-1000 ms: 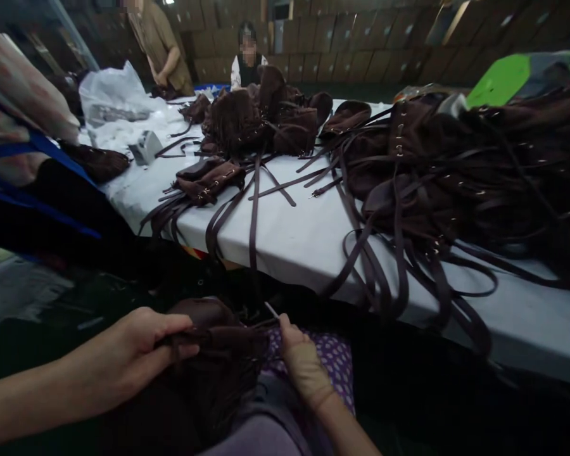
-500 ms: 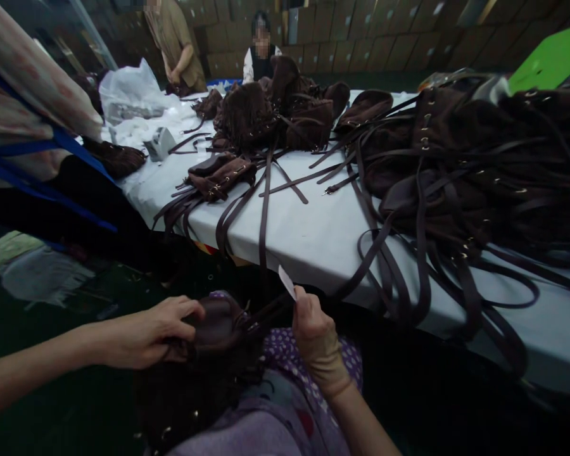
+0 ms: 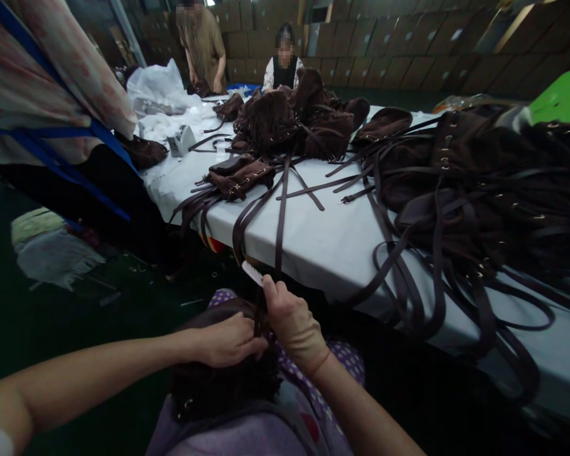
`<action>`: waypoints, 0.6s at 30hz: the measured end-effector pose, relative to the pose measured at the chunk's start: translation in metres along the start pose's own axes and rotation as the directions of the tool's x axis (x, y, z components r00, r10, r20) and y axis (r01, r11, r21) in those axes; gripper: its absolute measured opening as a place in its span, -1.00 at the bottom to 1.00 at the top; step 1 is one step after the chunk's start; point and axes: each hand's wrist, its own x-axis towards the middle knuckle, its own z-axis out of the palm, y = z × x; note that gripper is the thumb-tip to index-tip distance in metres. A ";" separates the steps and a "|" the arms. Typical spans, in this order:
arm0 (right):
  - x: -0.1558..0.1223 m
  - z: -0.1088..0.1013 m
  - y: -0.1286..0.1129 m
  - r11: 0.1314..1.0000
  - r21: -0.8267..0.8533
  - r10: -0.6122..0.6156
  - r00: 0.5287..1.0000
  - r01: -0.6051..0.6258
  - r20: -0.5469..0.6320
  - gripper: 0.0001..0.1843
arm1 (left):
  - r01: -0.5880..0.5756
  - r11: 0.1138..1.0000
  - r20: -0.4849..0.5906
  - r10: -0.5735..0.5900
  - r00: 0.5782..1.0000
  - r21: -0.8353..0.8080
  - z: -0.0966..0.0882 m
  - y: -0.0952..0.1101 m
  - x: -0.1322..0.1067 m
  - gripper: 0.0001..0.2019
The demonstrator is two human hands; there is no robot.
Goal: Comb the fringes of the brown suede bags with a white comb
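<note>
A dark brown fringed bag (image 3: 209,386) rests on my lap, over purple dotted cloth. My left hand (image 3: 235,341) lies across it with the fingers closed on a dark brown strap (image 3: 258,311) of the bag. Close by, a little above and to the right, my right hand (image 3: 289,316) is closed around a small white comb (image 3: 253,273). The comb's toothed end sticks out past the thumb, pointing up and left. Much of the bag is in shadow and under my forearm.
A white-covered table (image 3: 308,237) runs ahead of me. A small brown bag (image 3: 240,176), a heap of bags (image 3: 275,126) and a large pile (image 3: 494,183) with hanging straps lie on it. A co-worker (image 3: 52,95) stands at the left; two more people are behind the table.
My left hand has moved right from the bag's side to the strap. My right hand has come left with the comb, close to the left hand. The view has shifted slightly left.
</note>
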 end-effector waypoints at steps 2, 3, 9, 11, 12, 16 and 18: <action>0.004 0.023 0.004 0.982 0.011 0.185 0.975 -0.188 0.126 -0.54 | 0.077 0.996 0.014 -0.078 0.997 0.049 0.004 -0.006 -0.004 -0.42; 0.006 0.033 0.008 0.969 0.012 0.242 0.956 -0.247 0.167 -0.54 | 0.128 0.989 0.010 -0.129 0.992 0.074 0.005 -0.009 -0.007 -0.39; -0.009 0.043 0.083 0.845 -0.017 0.519 0.810 -0.535 0.273 -0.65 | 0.011 0.983 0.130 -0.035 0.991 0.184 0.016 -0.022 -0.035 -0.48; -0.020 0.037 0.105 0.812 -0.013 0.563 0.778 -0.583 0.279 -0.67 | 0.105 0.993 0.114 -0.111 0.987 0.060 0.015 -0.031 -0.034 -0.49; -0.026 0.035 0.107 0.808 -0.005 0.566 0.775 -0.589 0.282 -0.66 | 0.181 0.983 0.090 -0.179 0.980 -0.009 0.013 -0.036 -0.031 -0.50; -0.049 0.044 0.060 0.894 0.267 0.363 0.931 -0.361 0.044 -0.58 | 0.334 0.928 0.031 -0.334 0.942 -0.165 -0.001 -0.058 -0.003 -0.55; -0.055 0.056 0.019 0.917 0.392 0.158 0.967 -0.070 -0.198 -0.57 | 0.354 0.919 0.033 -0.354 0.935 -0.174 -0.006 -0.064 0.008 -0.57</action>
